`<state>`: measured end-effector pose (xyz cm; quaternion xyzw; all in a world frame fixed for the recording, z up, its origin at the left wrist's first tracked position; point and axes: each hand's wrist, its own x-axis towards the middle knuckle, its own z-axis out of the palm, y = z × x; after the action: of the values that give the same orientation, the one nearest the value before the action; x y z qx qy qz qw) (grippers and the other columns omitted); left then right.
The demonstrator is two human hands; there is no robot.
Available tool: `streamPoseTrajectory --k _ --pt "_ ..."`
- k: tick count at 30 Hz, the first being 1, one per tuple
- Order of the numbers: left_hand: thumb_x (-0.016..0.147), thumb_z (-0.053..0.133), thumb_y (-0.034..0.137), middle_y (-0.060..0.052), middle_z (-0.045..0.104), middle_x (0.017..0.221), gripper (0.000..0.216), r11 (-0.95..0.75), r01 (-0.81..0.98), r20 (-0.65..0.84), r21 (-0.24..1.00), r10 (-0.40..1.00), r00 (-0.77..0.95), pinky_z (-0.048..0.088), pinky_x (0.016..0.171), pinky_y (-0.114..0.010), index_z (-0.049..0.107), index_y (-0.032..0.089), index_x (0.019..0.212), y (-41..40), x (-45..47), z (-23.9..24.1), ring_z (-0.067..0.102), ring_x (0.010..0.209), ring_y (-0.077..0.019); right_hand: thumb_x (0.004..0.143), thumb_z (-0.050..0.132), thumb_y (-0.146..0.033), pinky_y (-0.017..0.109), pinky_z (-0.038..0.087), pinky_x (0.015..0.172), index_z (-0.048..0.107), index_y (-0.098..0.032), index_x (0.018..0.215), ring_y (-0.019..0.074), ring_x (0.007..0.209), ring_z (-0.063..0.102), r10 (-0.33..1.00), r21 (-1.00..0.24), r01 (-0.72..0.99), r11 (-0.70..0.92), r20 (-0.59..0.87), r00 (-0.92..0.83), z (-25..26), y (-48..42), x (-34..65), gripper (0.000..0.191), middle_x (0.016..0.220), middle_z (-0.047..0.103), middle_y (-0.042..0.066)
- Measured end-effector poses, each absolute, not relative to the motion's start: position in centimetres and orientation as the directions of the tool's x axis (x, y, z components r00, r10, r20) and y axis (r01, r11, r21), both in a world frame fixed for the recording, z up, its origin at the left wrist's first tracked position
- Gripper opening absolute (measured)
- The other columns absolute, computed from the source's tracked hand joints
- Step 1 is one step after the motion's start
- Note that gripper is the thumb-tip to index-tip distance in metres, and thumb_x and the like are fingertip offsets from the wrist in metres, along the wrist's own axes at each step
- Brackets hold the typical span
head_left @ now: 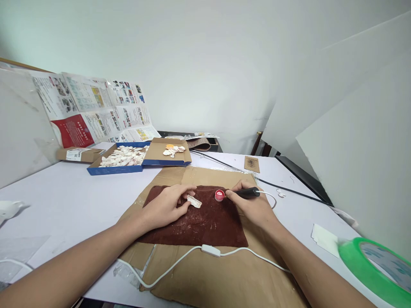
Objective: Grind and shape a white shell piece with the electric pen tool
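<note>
My left hand (170, 202) rests on a dark red-brown cloth (205, 226), thumb and fingers closed on a small, long white shell-like piece (194, 201). Gripped in my right hand (252, 203) is a pen-shaped electric tool (247, 193) with a black handle and a white cord. Its front end is largely hidden by my fingers and points towards a small round red tin (219, 195). I cannot tell whether the tip touches the tin. White crumbs lie scattered over the cloth between my hands.
A blue-edged box (115, 170) full of white pieces stands back left, beside a cardboard lid (154, 149) bearing several more. Cardboard (199, 278) lies under the cloth. A white cord with an inline switch (211, 250) crosses in front. Green tape (362, 265) sits at right.
</note>
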<state>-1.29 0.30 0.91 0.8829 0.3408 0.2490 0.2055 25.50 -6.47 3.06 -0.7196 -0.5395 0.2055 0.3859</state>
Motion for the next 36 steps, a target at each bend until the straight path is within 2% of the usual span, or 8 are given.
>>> streamPoseTrajectory --k 23,36 --pt "0.094 0.057 0.02 -0.007 0.078 0.119 0.043 -0.687 0.514 0.293 0.515 0.704 0.647 0.058 0.09 -0.035 0.066 0.022 0.136 0.21 -1.25 1.12 0.073 0.1 -0.0223 0.081 0.07 -0.054 0.034 0.041 0.068 0.062 -0.027 0.07 0.0248 0.081 0.066 0.936 -0.784 0.608 -0.125 0.11 0.334 3.31 -6.71 25.27 0.03 0.079 0.073 -0.001" --pt "0.093 0.056 0.021 -0.008 0.077 0.125 0.042 -0.705 0.482 0.302 0.52 0.679 0.669 0.057 0.1 -0.041 0.065 0.021 0.134 0.3 -1.25 1.19 0.073 0.113 -0.0252 0.08 0.071 -0.055 0.036 0.044 0.07 0.067 -0.027 0.073 0.0267 0.084 0.068 0.925 -0.801 0.586 -0.124 0.119 0.36 3.45 -6.79 25.14 0.03 0.082 0.075 0.0"
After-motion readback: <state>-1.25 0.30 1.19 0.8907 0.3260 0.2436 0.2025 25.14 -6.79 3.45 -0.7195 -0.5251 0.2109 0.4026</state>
